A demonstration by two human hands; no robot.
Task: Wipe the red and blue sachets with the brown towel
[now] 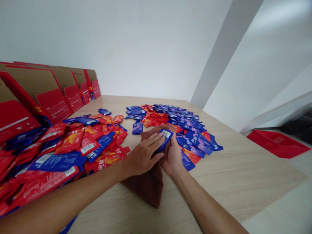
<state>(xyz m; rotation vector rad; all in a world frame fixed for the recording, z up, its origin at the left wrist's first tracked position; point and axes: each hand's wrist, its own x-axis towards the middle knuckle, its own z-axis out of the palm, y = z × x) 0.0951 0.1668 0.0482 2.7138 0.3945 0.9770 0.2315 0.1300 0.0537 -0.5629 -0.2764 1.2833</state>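
Note:
Over the table, a small blue packet point(165, 138) with a white barcode label lies face-on against a brown cloth point(151, 182). My left hand point(145, 154) rests on the packet from the left, its fingers stretched out flat across it and the cloth. From the right, my right hand point(173, 156) grips the packet's edge together with the bunched cloth; most of its fingers are hidden behind them. The cloth's lower end hangs down to the tabletop.
A large heap of red and blue packets point(80, 143) covers the left side. Another pile of blue and red packets point(190, 126) spreads behind and right of my hands. Open red cartons point(52, 100) line the far left. A red box point(278, 143) stands beyond the table's point(234, 178) right edge.

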